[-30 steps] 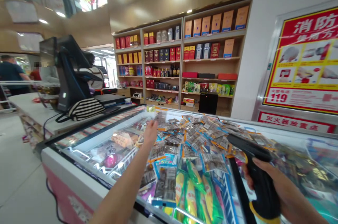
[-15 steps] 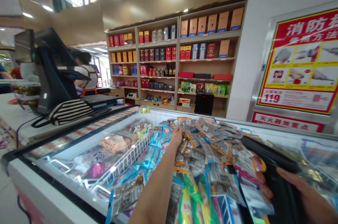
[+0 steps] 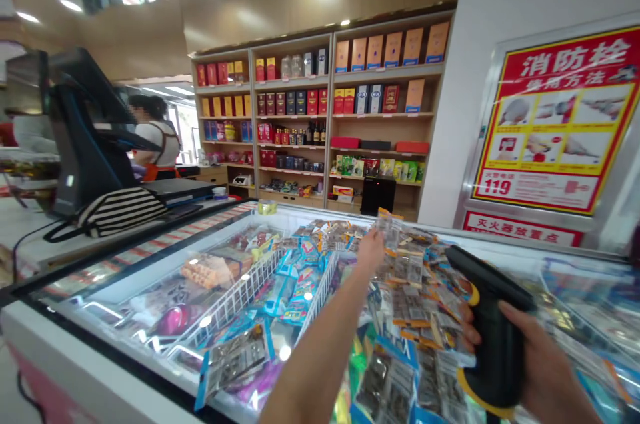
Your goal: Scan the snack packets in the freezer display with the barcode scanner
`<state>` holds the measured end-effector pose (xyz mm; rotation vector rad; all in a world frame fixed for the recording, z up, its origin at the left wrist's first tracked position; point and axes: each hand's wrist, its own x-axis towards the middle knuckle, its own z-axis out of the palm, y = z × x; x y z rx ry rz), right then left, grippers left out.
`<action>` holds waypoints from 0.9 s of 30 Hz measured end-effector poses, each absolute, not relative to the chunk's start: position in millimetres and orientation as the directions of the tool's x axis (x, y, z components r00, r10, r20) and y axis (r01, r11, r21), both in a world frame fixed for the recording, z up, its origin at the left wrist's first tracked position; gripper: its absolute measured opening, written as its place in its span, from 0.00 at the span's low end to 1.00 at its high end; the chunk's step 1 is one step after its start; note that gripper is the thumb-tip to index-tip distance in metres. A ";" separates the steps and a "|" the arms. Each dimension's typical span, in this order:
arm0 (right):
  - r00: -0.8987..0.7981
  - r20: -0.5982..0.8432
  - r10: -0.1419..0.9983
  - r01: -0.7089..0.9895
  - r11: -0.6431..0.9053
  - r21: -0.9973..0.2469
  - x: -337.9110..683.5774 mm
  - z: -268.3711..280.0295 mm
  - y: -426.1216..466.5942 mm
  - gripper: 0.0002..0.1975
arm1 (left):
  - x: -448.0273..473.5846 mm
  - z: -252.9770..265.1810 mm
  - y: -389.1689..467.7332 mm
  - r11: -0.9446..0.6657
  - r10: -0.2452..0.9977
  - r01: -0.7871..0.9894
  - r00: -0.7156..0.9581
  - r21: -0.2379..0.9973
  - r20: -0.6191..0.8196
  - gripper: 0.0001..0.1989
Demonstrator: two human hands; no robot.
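My left hand [image 3: 371, 249] reaches far over the glass-topped freezer [image 3: 65, 351], its fingers closed on the edge of a clear snack packet [image 3: 391, 229] with an orange trim. Around it lies a spread of similar orange-edged packets [image 3: 407, 271]. Wrapped in my right hand [image 3: 533, 351] is a black barcode scanner [image 3: 495, 337] with yellow trim, its head tilted up and forward above the packets. Nearer to me are blue-edged packets [image 3: 385, 381] with dark contents, partly covered by my left forearm.
Inside the freezer, white wire baskets [image 3: 235, 297] hold blue ice-cream packs [image 3: 295, 284]. On the left counter stand a black till [image 3: 95, 137] and a striped pouch [image 3: 123, 211]. A person in an apron [image 3: 157, 137] is behind it. Shelves of boxes [image 3: 295, 104] line the back wall.
My left hand has moved right, and orange-edged packets have shifted right with it, uncovering a wire basket's edge. The scanner has turned more upright. The view has shifted slightly right.
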<state>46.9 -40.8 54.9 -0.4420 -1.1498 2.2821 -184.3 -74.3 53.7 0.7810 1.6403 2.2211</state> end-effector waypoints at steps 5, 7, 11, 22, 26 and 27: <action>-0.925 -0.106 0.364 -0.205 -0.716 -0.667 26.9 43.3 -94.6 0.15 | -218.5 56.4 -266.8 0.188 0.176 0.435 -0.897 0.881 0.405 0.08; -0.970 -0.093 0.223 -0.121 -0.780 -0.614 11.8 34.5 -124.1 0.15 | -222.1 35.6 -318.5 0.311 0.127 0.408 -0.913 0.859 0.388 0.09; -0.983 -0.145 0.116 -0.013 -0.822 -0.569 -17.4 11.8 -150.7 0.16 | -208.8 -5.0 -320.7 0.271 0.164 0.296 -0.952 0.916 0.260 0.11; -0.766 -0.130 0.629 -0.344 -0.572 -0.744 17.0 26.5 -37.1 0.11 | -204.6 23.8 -119.4 -0.327 0.247 0.229 -0.916 0.917 0.317 0.06; -0.699 -0.161 0.696 -0.321 -0.507 -0.800 31.4 25.6 -19.9 0.14 | -326.4 44.1 -153.1 0.034 0.084 0.414 -0.908 0.910 0.410 0.10; -0.686 -0.138 0.715 -0.314 -0.461 -0.830 32.6 20.3 -16.4 0.16 | -356.6 44.6 -164.7 0.123 0.083 0.422 -0.906 0.898 0.414 0.09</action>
